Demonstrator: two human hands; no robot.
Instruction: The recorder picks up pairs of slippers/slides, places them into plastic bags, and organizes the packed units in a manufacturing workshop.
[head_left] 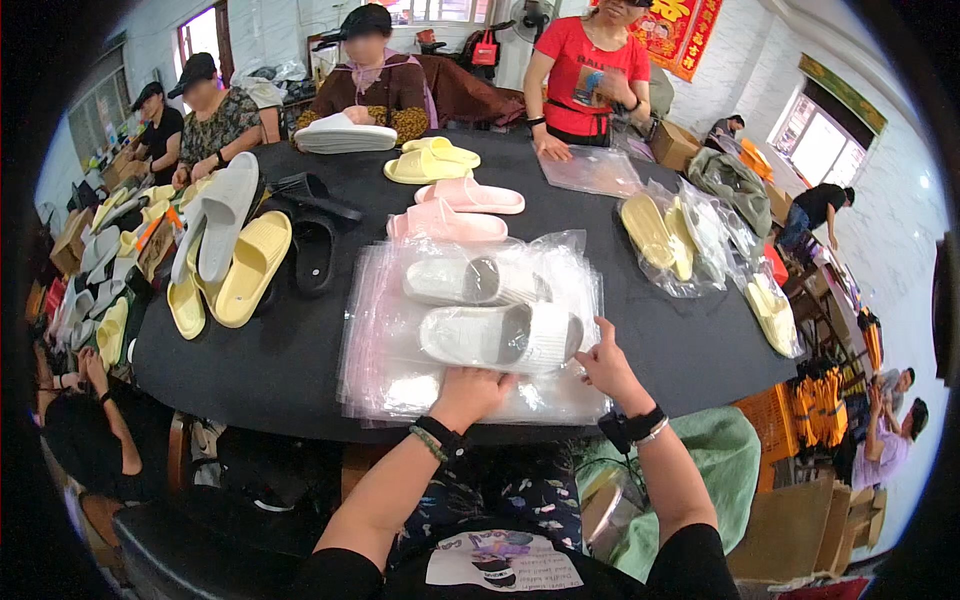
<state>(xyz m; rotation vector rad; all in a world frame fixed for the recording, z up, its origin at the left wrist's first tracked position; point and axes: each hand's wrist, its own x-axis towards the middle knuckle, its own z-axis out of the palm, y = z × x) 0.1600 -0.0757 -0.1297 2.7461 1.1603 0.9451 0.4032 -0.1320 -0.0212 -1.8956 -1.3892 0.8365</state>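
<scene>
A pair of white slide slippers, a far slipper [450,281] and a near slipper [475,335], lies on a stack of clear plastic bags [375,370] before me. Their toes point right, and loose film shows around them; how far they sit inside a bag I cannot tell. My left hand [472,393] rests flat along the near slipper's front edge, its fingers pointing right. By that slipper's toe, at the bag's right side, is my right hand [608,368], its thumb and forefinger apart. Just beyond the stack are pink slippers [470,194].
Yellow slippers [432,162] stand farther back. Grey, yellow and black slippers [255,265] lean together on the left of the black table [330,395]. Bagged slippers [672,235] lie at right. Across the table, a person in red [590,80] touches clear bags [590,170]; another holds white slippers [345,134].
</scene>
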